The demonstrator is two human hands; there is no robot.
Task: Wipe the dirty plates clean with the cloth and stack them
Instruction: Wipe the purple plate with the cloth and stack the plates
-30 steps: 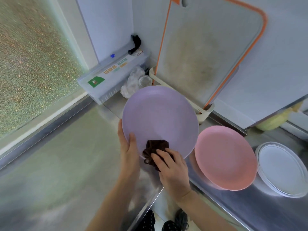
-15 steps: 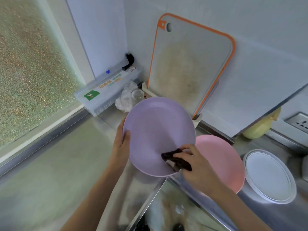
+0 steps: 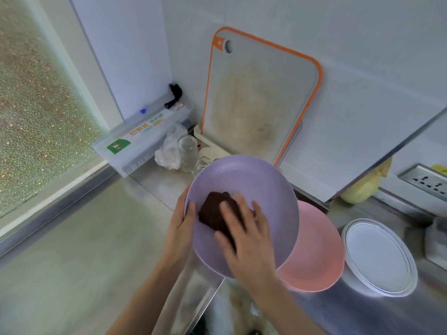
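Purple plate (image 3: 263, 189): held up off the counter and tilted toward the camera, its lower right edge overlapping the pink plate in this view.
Left hand (image 3: 180, 223): closed on the purple plate's left rim — thumb over the front face, the other fingers hidden behind it.
Right hand (image 3: 244, 238): spread flat with fingers splayed, pressing the cloth against the inner face of the purple plate; it pins the cloth under palm and fingers and is not curled round it.
Cloth (image 3: 214, 211): dark brown and bunched, lying on the left-centre of the plate's inner face, its right part covered by the right hand's fingers.
Pink plate (image 3: 316, 252): lies on the steel counter (image 3: 362, 310) just right of the purple one (whether the two plates touch cannot be told).
White plate (image 3: 377, 256): flat on the counter further right, apart from the pink plate.
Cutting board (image 3: 261, 100): grey with an orange edge, leaning upright against the wall behind the plates.
Corner clutter: a clear jar (image 3: 187, 151) and a crumpled plastic bag (image 3: 169, 148) beside a long white box (image 3: 140, 136) — all well behind the hands.
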